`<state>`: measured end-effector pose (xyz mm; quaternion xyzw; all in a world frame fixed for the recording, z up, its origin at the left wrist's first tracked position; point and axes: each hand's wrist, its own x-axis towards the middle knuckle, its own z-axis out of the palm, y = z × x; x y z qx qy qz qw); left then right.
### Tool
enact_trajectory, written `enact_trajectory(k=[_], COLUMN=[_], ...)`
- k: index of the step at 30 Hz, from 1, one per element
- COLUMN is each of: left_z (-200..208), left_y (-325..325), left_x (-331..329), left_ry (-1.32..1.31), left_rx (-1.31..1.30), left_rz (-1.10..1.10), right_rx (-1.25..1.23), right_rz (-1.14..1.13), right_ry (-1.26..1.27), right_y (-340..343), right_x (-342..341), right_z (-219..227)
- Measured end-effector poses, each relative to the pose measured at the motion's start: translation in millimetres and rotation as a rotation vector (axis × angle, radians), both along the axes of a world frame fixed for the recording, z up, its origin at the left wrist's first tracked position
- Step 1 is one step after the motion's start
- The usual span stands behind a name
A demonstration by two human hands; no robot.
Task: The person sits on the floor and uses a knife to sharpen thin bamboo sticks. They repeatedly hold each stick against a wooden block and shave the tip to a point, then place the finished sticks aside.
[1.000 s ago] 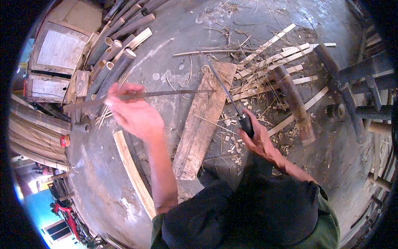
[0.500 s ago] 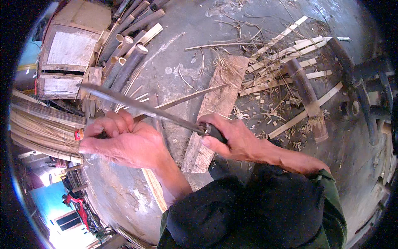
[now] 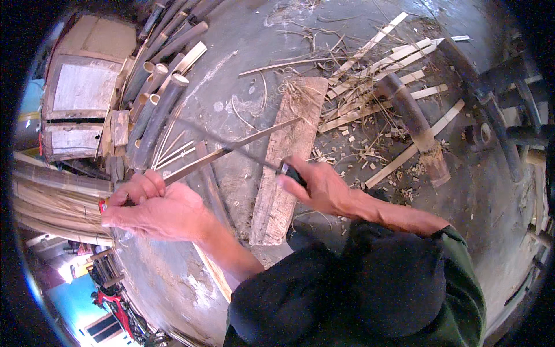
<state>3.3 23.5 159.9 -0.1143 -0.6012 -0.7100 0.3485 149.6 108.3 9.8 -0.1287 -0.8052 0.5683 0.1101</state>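
My left hand (image 3: 153, 208) grips the near end of a long thin bamboo strip (image 3: 237, 146), which runs up and to the right over a weathered wooden plank (image 3: 289, 156) lying on the concrete floor. My right hand (image 3: 321, 188) is closed on the dark handle of a long knife (image 3: 231, 147). The knife's thin blade points left and up and crosses the strip near its middle. Both hands are held above the floor, left of my dark-clothed lap.
Cut bamboo tubes (image 3: 159, 87) lie stacked at the upper left beside a wooden crate (image 3: 78, 95). Split bamboo slats (image 3: 381, 69) and shavings cover the floor at the upper right, with a thick dark bamboo section (image 3: 413, 124) among them. A bundle of strips (image 3: 55, 202) lies at far left.
My left hand has drawn back toward me with the strip. My right hand has brought the knife across so that its blade now crosses the strip.
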Motion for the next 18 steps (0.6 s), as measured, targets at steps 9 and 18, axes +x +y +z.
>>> enact_trajectory(k=[9, 18], left_z=[1, 0], left_y=[-4, -6], left_x=[-9, -9], left_ry=[-0.041, 0.002], left_rx=[0.019, 0.03], left_rz=[-0.002, -0.033], right_rx=[0.057, 0.072], right_rz=[-0.089, -0.091], right_ry=[-0.018, -0.051], right_y=[9, 15], right_x=[4, 7], right_z=[-48, -60])
